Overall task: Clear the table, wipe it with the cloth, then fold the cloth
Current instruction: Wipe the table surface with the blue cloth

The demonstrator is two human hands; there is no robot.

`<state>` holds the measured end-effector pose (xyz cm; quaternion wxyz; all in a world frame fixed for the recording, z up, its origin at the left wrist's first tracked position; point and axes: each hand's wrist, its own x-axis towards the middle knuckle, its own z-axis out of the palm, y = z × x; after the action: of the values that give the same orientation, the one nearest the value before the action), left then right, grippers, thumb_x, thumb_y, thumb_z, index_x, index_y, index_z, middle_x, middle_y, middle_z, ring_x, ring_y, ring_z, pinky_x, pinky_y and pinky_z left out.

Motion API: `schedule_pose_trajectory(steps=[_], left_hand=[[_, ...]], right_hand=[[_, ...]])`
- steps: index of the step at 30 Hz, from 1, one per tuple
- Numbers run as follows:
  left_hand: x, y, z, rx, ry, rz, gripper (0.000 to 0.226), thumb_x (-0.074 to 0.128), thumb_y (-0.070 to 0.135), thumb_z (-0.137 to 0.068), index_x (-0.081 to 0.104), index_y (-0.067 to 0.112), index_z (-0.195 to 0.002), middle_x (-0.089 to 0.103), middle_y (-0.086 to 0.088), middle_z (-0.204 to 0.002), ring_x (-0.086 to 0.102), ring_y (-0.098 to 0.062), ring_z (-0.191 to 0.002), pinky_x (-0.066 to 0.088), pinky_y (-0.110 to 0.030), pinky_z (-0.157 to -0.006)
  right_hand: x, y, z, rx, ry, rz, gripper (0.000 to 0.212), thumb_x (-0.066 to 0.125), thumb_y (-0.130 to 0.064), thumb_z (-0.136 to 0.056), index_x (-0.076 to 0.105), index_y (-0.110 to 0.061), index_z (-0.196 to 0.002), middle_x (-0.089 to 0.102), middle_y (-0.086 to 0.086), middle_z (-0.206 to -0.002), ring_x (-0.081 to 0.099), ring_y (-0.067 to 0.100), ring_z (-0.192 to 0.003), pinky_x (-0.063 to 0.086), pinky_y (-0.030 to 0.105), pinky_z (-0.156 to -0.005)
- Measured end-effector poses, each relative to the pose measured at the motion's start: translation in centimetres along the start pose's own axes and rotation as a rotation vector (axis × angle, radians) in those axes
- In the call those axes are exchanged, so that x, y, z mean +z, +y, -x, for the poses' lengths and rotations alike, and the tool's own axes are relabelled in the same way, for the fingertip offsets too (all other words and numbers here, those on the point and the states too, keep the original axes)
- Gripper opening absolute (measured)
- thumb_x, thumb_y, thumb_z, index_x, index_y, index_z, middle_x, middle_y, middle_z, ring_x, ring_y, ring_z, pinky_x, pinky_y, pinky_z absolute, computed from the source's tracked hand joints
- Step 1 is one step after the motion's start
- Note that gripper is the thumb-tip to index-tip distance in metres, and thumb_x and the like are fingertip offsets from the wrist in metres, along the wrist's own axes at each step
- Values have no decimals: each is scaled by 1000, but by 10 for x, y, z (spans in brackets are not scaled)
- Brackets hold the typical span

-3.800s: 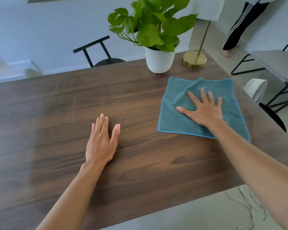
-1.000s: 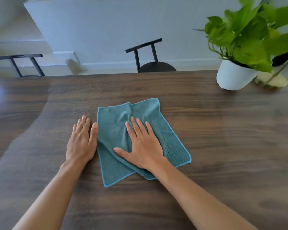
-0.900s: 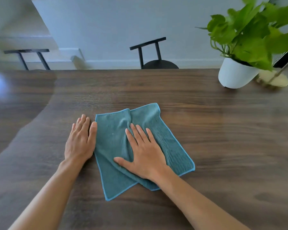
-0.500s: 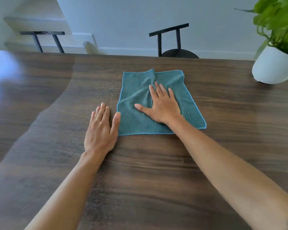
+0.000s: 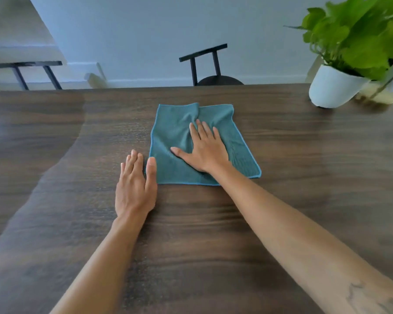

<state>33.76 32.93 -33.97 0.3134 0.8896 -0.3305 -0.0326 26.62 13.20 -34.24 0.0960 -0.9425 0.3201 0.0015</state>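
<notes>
A teal cloth [image 5: 174,130] lies spread on the dark wooden table [image 5: 309,182], past the middle towards the far edge, with a crease running up its centre. My right hand [image 5: 205,151] presses flat on the cloth, palm down, fingers apart and pointing away from me. Beside it, my left hand [image 5: 135,184] rests flat on the bare wood, its thumb touching the cloth's left edge. Neither hand grips anything.
A white pot with a leafy green plant [image 5: 334,87] stands at the table's far right, and a brass lamp base [image 5: 380,97] sits just behind it. A black chair [image 5: 204,64] stands beyond the far edge. Another black chair back [image 5: 27,65] shows at the far left.
My right hand slid the cloth from the right side by the plant to the centre, then pushed it away from me. My left hand stayed flat beside it.
</notes>
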Motion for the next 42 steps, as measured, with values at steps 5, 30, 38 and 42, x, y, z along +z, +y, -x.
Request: schedule_pose_trajectory(steps=[5,30,38,42], left_hand=[[-9,1,21,-6,-18,56,75,9,57,-97,47,6,-136,28,-16,-158,19,-25,-149,12,-41,-122],[32,46,25,190,-104,-188,76,22,64,-96,36,10,-147,21,-11,-162,13,-26,-150,10,-42,-122],[101,160,26,320,-218,-140,73,23,60,-98,30,11,-152,13,-2,-164,6,-17,-151,9,-36,-122],[137,205,27,333,-275,-145,78,18,65,-95,26,13,-153,10,1,-165,4,-14,-151,8,-34,-121]], right_hand=[[9,-10,119,-5,15,-25,107,20,-87,-87,5,-13,-163,1,5,-171,-4,20,-157,-2,47,-127],[14,72,258,112,84,-91,115,24,-97,-75,5,-25,-163,-1,-7,-171,-9,12,-156,-8,48,-126],[-13,211,293,371,121,-57,118,16,-103,-71,4,-30,-163,-5,-13,-170,-11,7,-155,-9,45,-126],[-29,293,307,511,138,-56,120,13,-105,-68,4,-31,-163,-3,-13,-170,-8,8,-156,-8,45,-126]])
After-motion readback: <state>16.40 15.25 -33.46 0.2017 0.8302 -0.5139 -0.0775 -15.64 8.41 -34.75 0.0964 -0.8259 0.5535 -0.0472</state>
